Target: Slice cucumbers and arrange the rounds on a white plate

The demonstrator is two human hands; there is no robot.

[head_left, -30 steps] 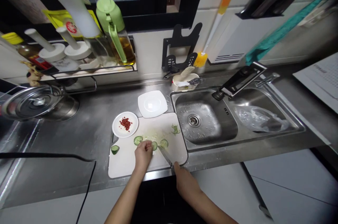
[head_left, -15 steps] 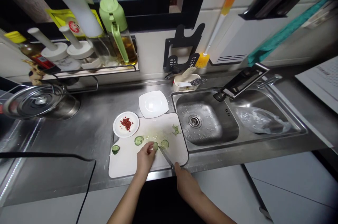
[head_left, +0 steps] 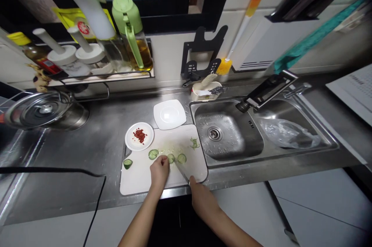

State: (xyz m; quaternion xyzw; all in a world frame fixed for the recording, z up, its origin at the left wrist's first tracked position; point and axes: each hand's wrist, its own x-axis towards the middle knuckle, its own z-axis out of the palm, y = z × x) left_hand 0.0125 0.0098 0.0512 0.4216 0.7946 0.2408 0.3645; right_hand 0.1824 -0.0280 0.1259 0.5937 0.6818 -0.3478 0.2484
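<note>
A white cutting board [head_left: 136,181] lies at the counter's front edge. On it are round cucumber slices [head_left: 181,158], a cucumber end piece [head_left: 127,163] at the left and green scraps [head_left: 194,143]. My left hand [head_left: 159,170] rests curled on the board, fingertips pinching a cucumber piece [head_left: 171,158]. My right hand [head_left: 200,196] grips the handle of a knife [head_left: 182,172], whose blade points up-left at the slices.
A small round plate of chopped red chili [head_left: 138,136] and a square white plate [head_left: 169,114] sit behind the board. A steel sink [head_left: 229,134] with a plastic bag [head_left: 286,132] is to the right. A pot lid [head_left: 37,109] and a rack of bottles [head_left: 128,41] stand at the left.
My left hand shifted slightly on the cucumber piece and the knife edged closer to it. The camera drifted a little.
</note>
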